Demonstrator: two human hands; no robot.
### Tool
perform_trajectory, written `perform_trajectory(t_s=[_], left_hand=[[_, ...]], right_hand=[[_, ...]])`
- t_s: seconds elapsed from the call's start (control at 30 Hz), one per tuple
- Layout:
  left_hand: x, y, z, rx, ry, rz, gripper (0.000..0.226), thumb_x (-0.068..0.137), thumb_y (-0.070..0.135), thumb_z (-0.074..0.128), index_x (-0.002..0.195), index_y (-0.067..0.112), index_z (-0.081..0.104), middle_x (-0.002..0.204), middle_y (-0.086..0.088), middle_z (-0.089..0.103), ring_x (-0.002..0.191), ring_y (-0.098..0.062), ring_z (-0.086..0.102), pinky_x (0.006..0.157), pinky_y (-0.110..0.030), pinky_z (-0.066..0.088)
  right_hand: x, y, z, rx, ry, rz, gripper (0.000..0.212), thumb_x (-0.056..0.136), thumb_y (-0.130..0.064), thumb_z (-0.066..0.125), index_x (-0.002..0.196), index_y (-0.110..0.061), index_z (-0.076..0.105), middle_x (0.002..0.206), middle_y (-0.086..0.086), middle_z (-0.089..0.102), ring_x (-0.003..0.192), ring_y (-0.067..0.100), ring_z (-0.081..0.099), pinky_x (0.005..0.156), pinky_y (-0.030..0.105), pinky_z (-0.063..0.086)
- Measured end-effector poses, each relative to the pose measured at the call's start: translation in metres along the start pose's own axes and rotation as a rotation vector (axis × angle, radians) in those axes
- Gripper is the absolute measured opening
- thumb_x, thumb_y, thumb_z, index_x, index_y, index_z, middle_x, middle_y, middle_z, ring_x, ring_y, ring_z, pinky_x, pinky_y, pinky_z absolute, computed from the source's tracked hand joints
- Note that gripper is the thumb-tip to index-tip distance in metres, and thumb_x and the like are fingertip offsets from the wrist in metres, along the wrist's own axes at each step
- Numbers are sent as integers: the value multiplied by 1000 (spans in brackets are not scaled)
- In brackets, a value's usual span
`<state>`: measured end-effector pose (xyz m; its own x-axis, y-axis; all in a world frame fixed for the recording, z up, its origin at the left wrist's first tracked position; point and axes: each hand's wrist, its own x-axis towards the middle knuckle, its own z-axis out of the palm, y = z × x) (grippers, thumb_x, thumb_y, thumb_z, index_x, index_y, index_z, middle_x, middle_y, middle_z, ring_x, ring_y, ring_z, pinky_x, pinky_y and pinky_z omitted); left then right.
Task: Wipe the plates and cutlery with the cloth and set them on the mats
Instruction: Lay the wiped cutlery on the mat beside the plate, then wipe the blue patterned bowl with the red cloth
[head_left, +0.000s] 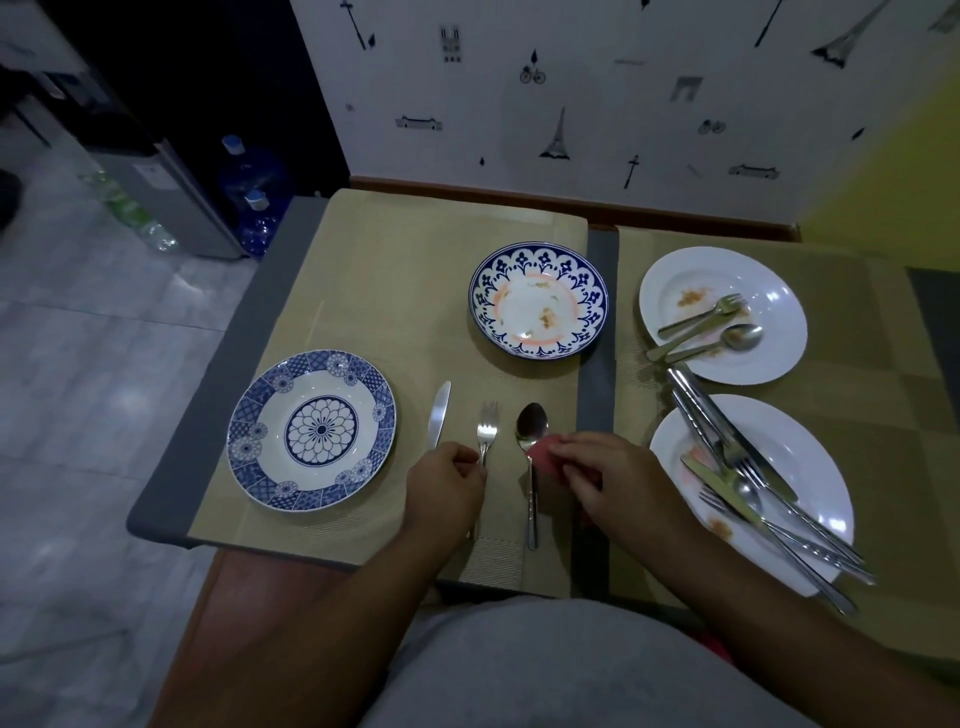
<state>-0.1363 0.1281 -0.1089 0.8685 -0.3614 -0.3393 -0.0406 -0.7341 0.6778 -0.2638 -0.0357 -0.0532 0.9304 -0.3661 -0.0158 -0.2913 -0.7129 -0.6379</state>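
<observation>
Gripping the fork (487, 428) handle with curled fingers, left hand (447, 486) sits lower centre; right hand (615, 480) clutches red cloth (543, 453) against the spoon (531, 423) on tan mat (395, 270).

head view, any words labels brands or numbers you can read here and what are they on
No text can be read in this view.
Sticker on the grey appliance: too small and blurred to read.
Wallpaper: drawings of towers and bicycles only; one faint mark near the top, too blurred to read.
Blue floral plate: pattern only, no lettering.
</observation>
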Motion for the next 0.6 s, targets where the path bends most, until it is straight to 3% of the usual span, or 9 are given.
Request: perform_trajectory(t_s=[0.07,0.23,0.3,0.4,0.6], left_hand=[[2,11,-1,-52,11,3,15,88,21,72,102,16,75,82,9,69,78,-5,64,68,-14,45],[18,46,3,-260,4,-100,18,87,30,73,102,19,75,101,-2,75,84,-10,70,85,-36,60],[29,59,6,-360,-6,-174,17,85,33,73,97,21,75,97,-3,76,81,-17,73,86,-44,61],[49,76,10,-487,-33,-260,12,80,35,70,84,23,72,78,-5,76,72,-24,72,81,-45,62],[99,99,17,-653,-118,-386,8,91,20,66,89,13,68,83,-13,69,68,-25,61,64,-34,51]], right_hand=[[3,2,-6,11,26,-10,30,83,-6,70,111,-17,72,111,-4,70,98,-1,55,84,1,35],[21,15,-22,26,89,-51,30,80,-2,71,108,-14,74,107,0,71,96,11,64,86,19,45],[31,18,-30,34,89,-50,30,81,-3,70,109,-14,73,108,-1,71,97,11,64,87,15,43],[45,18,-41,31,109,-50,31,82,-5,70,112,-15,72,110,-1,71,97,9,63,86,9,39],[81,7,-48,28,140,13,35,87,-11,67,120,-21,67,117,-4,67,102,-2,54,88,4,36]])
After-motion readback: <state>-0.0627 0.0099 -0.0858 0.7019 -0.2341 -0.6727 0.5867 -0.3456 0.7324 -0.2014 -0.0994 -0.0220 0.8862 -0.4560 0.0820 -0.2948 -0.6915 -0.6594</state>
